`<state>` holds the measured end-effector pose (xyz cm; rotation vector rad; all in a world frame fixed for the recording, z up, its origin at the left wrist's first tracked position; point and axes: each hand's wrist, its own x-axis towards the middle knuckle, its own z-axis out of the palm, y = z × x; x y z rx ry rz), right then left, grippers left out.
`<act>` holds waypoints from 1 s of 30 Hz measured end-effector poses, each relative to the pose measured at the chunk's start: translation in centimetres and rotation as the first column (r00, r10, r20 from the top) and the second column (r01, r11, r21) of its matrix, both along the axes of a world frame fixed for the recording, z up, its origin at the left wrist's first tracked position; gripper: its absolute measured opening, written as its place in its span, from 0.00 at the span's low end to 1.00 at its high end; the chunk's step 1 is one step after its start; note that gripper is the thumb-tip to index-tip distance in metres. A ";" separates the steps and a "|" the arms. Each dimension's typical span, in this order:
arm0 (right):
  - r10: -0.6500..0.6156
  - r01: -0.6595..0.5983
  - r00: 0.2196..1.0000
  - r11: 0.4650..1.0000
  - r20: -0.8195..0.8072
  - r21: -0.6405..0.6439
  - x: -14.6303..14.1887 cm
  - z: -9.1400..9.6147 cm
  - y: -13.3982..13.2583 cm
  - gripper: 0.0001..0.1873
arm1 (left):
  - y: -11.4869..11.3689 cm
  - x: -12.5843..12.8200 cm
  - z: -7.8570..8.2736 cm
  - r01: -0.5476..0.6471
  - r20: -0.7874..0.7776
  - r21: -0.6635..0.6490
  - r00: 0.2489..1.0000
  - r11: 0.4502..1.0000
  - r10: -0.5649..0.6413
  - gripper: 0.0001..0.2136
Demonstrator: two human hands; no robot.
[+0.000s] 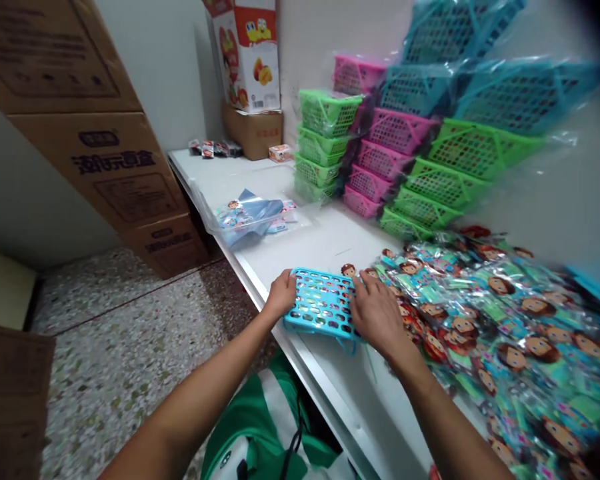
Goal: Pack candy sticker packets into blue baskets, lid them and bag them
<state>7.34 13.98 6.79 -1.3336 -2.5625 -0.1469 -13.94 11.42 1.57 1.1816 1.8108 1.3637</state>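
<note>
Left to right along the counter (330, 240): cardboard boxes (105, 160) stand on the floor off its left edge. A clear bag (253, 213) of packets lies toward the far left corner.

At the near edge sits a blue basket (323, 308), packets showing through its lattice, so filling appears under way or near done. The left hand (281, 293) grips its left end, fingers curled over the rim. The right hand (376, 313) lies on its right end, fingers (363, 283) slightly spread, pressing flat.

Right of it, a large heap of cartoon packets (500, 313) remains unpacked. Wrapped baskets (410, 153), green, pink and blue, are stacked against the far wall.
</note>
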 end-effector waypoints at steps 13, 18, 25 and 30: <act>0.278 -0.308 0.946 0.931 -0.166 -0.198 -6.9 -2.1 3.7 0.21 | 0.3 0.4 -0.8 0.012 0.461 -0.016 0.887 1.000 -0.004 0.15; 0.266 -0.290 0.954 0.936 -0.141 -0.200 -6.8 -1.8 3.7 0.22 | -0.7 0.3 -1.0 -0.026 0.577 0.055 0.817 0.998 -0.010 0.20; 0.299 -0.311 0.950 0.936 -0.089 -0.165 -6.4 -2.1 3.8 0.23 | -3.8 1.6 -1.6 -0.146 0.606 0.155 0.795 0.977 0.023 0.22; 0.297 -0.302 0.953 0.946 -0.054 -0.119 -6.6 -2.3 3.5 0.24 | -5.2 2.3 -1.6 -0.056 0.614 0.231 0.783 0.971 -0.100 0.22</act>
